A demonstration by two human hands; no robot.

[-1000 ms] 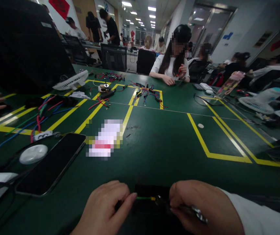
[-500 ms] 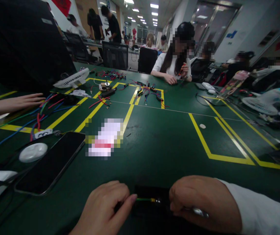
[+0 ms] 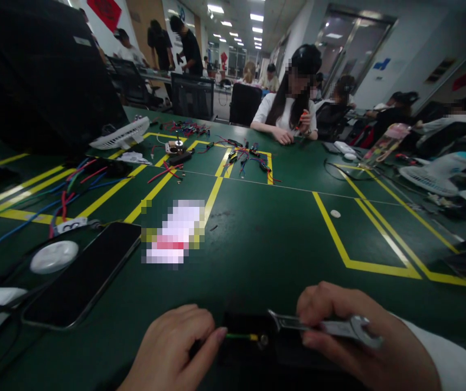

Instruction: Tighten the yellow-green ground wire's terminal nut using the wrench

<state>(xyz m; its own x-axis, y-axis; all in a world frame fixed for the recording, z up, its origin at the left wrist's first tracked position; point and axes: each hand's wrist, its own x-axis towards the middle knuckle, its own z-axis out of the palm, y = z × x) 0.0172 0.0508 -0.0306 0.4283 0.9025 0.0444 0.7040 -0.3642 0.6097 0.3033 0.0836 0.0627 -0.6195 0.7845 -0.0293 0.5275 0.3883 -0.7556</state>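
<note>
My left hand (image 3: 179, 345) is closed, pinching a thin green wire (image 3: 236, 336) between thumb and finger. The wire ends in a yellow-sleeved terminal (image 3: 254, 337), which meets a small metal bolt (image 3: 263, 341) on a black object (image 3: 243, 355). That object is dark, and its full shape cannot be made out. My right hand (image 3: 346, 326) is closed around the middle of a silver open-ended wrench (image 3: 336, 327). One jaw of the wrench lies just above and right of the bolt, apart from it; the other end sticks out to the right past my fingers.
On the green table lie a black phone (image 3: 84, 277), a white oval disc (image 3: 53, 256), a blurred bright rectangle (image 3: 178, 231) and loose coloured wires (image 3: 65, 201). Wire assemblies (image 3: 249, 155) lie farther back. A co-worker (image 3: 283, 111) sits across the table. A small white fan (image 3: 438, 174) stands at right.
My right hand has moved right and turned, bringing the wrench into clear view off the bolt. My left hand stays on the wire. Another person's hand has left the wires at left.
</note>
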